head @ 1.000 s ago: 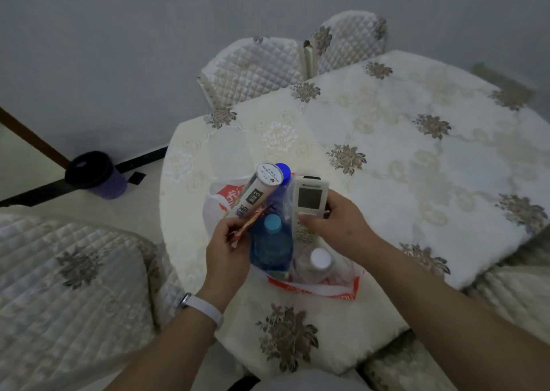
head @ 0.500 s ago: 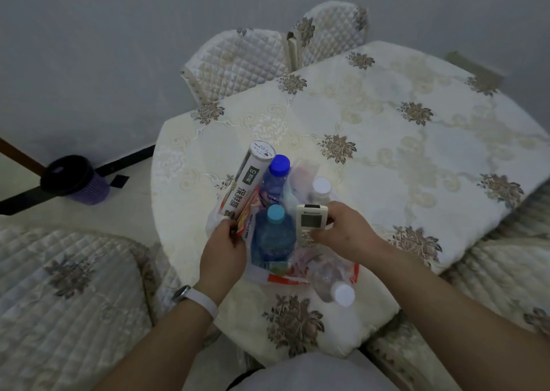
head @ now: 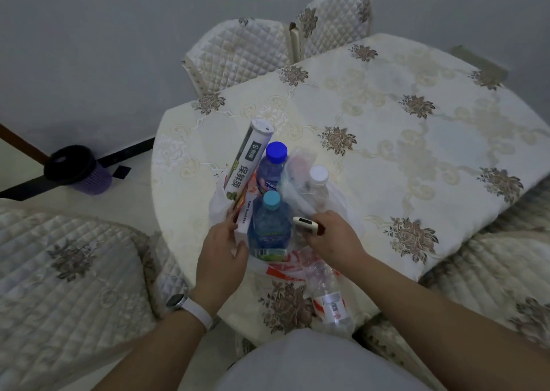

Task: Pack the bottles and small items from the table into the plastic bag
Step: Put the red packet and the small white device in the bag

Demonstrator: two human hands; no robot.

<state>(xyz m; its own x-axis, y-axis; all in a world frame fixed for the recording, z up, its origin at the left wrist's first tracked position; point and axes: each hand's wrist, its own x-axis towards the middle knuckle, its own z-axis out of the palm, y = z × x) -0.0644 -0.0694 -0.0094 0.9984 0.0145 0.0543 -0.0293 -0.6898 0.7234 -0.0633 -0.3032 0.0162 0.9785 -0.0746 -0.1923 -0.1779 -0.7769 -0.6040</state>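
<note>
The white plastic bag with red print sits at the table's near edge, mouth up and crowded. Inside I see a long white-and-green cling-film box leaning out on the bag's left side, and a flat white carton. There is also a blue bottle with a dark blue cap, a second blue bottle with a pale blue cap, and a clear bottle with a white cap.

A second ago my right hand held the small white remote with a grey display upright above the bag. Now the remote is tipped flat and low at the bag's right rim, still pinched in curled fingers. My left hand grips the bag's left edge and the carton together.

A clear plastic bottle with a white label now lies on its side on the near side of the bag, beside the table's front edge; earlier it seemed to be inside. I judge it still needs packing and could roll off.

Beyond the bag, the floral tablecloth gives open room. On the near side of the bag there is almost none.
</note>
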